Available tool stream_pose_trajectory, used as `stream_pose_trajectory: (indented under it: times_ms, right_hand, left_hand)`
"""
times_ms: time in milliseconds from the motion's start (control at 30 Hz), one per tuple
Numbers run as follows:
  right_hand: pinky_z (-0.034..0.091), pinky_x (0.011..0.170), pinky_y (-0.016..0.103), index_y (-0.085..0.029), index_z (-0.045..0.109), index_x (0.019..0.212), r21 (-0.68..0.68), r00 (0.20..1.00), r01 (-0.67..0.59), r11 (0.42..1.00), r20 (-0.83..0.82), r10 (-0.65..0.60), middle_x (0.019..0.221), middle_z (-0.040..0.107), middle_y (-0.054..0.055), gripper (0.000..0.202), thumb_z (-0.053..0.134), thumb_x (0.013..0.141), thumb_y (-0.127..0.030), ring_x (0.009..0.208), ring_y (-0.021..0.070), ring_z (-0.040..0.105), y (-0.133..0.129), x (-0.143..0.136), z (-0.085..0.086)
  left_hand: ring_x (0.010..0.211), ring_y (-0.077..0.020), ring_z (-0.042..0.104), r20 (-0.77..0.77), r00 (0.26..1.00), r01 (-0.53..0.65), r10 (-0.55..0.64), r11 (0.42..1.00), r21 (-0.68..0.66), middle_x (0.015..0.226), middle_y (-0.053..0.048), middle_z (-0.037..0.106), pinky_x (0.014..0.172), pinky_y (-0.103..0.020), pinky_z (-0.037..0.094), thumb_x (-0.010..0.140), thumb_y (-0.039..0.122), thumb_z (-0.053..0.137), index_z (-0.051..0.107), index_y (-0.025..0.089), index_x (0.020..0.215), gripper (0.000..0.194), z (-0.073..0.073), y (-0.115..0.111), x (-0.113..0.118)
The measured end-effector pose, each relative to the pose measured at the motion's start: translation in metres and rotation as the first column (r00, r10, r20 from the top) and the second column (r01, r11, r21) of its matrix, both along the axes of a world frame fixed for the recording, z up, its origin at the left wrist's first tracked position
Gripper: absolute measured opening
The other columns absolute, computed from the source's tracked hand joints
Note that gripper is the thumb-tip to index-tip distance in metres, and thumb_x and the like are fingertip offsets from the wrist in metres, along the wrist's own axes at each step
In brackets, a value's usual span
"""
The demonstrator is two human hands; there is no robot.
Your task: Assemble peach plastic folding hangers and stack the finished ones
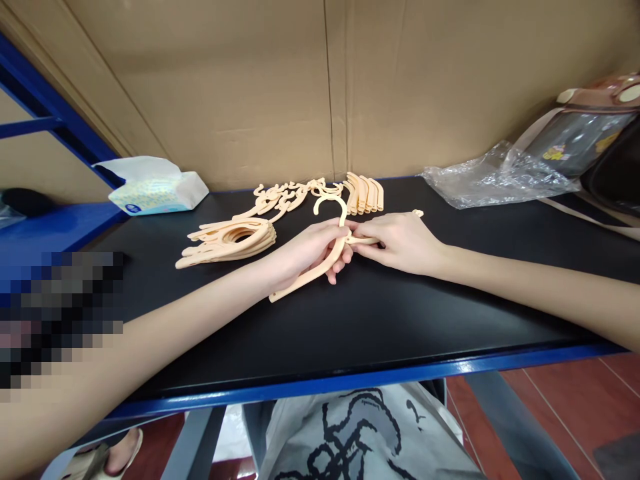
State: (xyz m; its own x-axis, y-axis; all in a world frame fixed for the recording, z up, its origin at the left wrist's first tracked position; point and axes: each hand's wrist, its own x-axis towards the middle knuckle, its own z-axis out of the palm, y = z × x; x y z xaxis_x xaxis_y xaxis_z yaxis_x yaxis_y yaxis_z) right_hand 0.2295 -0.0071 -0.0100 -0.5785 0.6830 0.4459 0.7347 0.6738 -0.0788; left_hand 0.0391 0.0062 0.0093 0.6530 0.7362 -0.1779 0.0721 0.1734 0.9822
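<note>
My left hand (307, 250) is closed around a beige plastic hanger piece (300, 285) with a curved hook at its top. The hook points up and the piece's arm slants down to the left, above the black table (400, 320). A second beige hanger arm (367, 239) is pinched in my right hand (405, 241); its inner end meets the hooked piece near my left thumb. My right hand covers most of this arm, and only its tip shows beyond the knuckles. Whether the two parts are locked together I cannot tell.
Stacked folded hangers (227, 241) lie left of my hands. Behind are loose hooked pieces (280, 200) and a row of hanger arms (364, 193). A tissue pack (160, 192) stands back left; a clear plastic bag (490, 179) and a bottle (570, 137) are at the right. Cardboard (250, 87) backs the table.
</note>
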Motion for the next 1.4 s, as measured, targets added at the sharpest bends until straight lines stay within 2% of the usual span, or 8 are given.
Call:
stream_pose_trajectory:
  times_ms: [167,367,667,1400]
  right_hand:
    - [0.033,0.058,0.024,-0.017,0.067,0.086,-0.015,1.000,0.011,1.000,0.004,-0.011,0.079,0.070,0.004,0.026,0.047,0.091,-0.034,0.071,0.0161,0.063,-0.0002,-0.0002,0.0005]
    - [0.030,0.055,0.023,-0.016,0.064,0.086,-0.049,1.000,0.012,0.999,0.024,-0.011,0.073,0.067,0.003,0.024,0.047,0.090,-0.033,0.065,0.0150,0.060,0.0009,-0.0006,0.0001]
    - [0.030,0.055,0.023,-0.017,0.061,0.085,-0.083,1.000,-0.016,0.996,0.017,0.018,0.074,0.066,0.002,0.020,0.047,0.089,-0.032,0.066,0.0144,0.060,0.0011,0.0008,0.0003]
    - [0.031,0.056,0.023,-0.017,0.060,0.085,-0.100,1.000,-0.008,0.995,0.029,0.011,0.077,0.067,0.004,0.022,0.046,0.091,-0.032,0.067,0.0148,0.060,0.0000,-0.0003,0.0018]
  left_hand:
    - [0.048,-0.0104,0.050,0.000,1.000,0.006,-0.006,1.000,0.003,0.062,0.001,0.053,0.036,-0.019,0.046,0.089,0.019,0.043,0.053,0.017,0.102,0.016,0.0001,0.0004,0.0001]
    - [0.047,-0.0106,0.049,-0.034,0.999,-0.005,0.006,0.999,0.031,0.060,0.001,0.053,0.035,-0.019,0.045,0.090,0.019,0.041,0.051,0.016,0.102,0.016,0.0018,-0.0027,0.0025]
    - [0.048,-0.0102,0.050,-0.044,0.999,0.024,-0.020,0.996,0.086,0.062,0.000,0.055,0.036,-0.020,0.048,0.091,0.024,0.042,0.047,0.018,0.085,0.009,-0.0034,-0.0006,0.0015]
    - [0.049,-0.0103,0.052,-0.058,0.998,0.034,-0.029,0.995,0.095,0.064,0.000,0.055,0.037,-0.019,0.048,0.091,0.026,0.042,0.046,0.018,0.086,0.010,-0.0026,-0.0003,0.0005]
